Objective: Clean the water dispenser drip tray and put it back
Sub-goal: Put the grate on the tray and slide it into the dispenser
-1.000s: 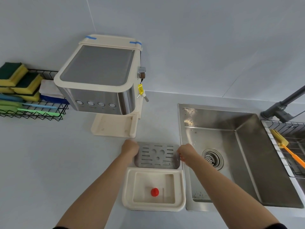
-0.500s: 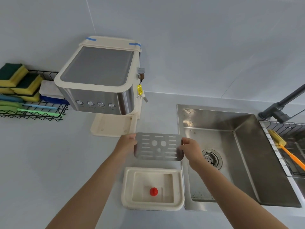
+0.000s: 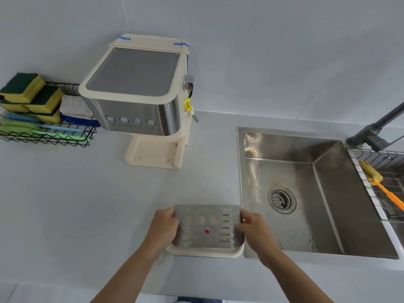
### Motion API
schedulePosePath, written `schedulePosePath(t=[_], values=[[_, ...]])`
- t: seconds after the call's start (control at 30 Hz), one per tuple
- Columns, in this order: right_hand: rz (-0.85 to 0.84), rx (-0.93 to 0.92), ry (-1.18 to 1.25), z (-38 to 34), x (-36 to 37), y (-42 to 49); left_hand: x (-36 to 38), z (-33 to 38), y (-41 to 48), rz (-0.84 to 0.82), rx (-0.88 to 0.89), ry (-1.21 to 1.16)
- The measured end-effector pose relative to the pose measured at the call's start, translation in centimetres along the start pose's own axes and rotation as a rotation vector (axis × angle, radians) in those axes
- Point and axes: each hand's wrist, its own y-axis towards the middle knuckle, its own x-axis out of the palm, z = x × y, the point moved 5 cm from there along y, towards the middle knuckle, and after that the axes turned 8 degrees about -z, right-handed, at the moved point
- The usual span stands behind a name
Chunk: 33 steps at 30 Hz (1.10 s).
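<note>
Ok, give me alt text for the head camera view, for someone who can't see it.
Two hands, left hand and right hand, hold a slotted metal grate by its ends over a cream drip tray on a grey counter. A water dispenser stands behind, a steel sink to the right.

2 hands [image 3: 164,228], 1 grate [image 3: 207,226], 1 tray [image 3: 205,252], 1 dispenser [image 3: 135,88], 1 sink [image 3: 306,193].

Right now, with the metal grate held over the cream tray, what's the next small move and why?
Probably lower the metal grate straight down until it seats in the cream tray. The left hand and right hand grip its short ends, and it already sits nearly lined up over the tray, whose red float shows through a slot. The water dispenser base is bare, waiting for the assembled tray.
</note>
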Motion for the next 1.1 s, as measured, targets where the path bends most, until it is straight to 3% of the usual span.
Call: schedulePosePath(t=[0.4,0.73,1.0,1.1], values=[[-0.064,0.057,-0.029,1.2,1.9,-0.4,0.3,-0.5,0.1,0.022,-0.116,0.092],[-0.043,0.033,-0.099,0.6,1.8,-1.8,1.2,-0.3,-1.0,-0.023,-0.077,0.165],[0.032,-0.020,-0.133,-0.3,0.2,-3.3,-0.6,-0.1,-1.9,0.103,-0.002,0.238],[0.019,0.022,-0.202,0.6,0.5,-2.9,-1.0,-1.8,-1.4,0.085,-0.065,0.269]])
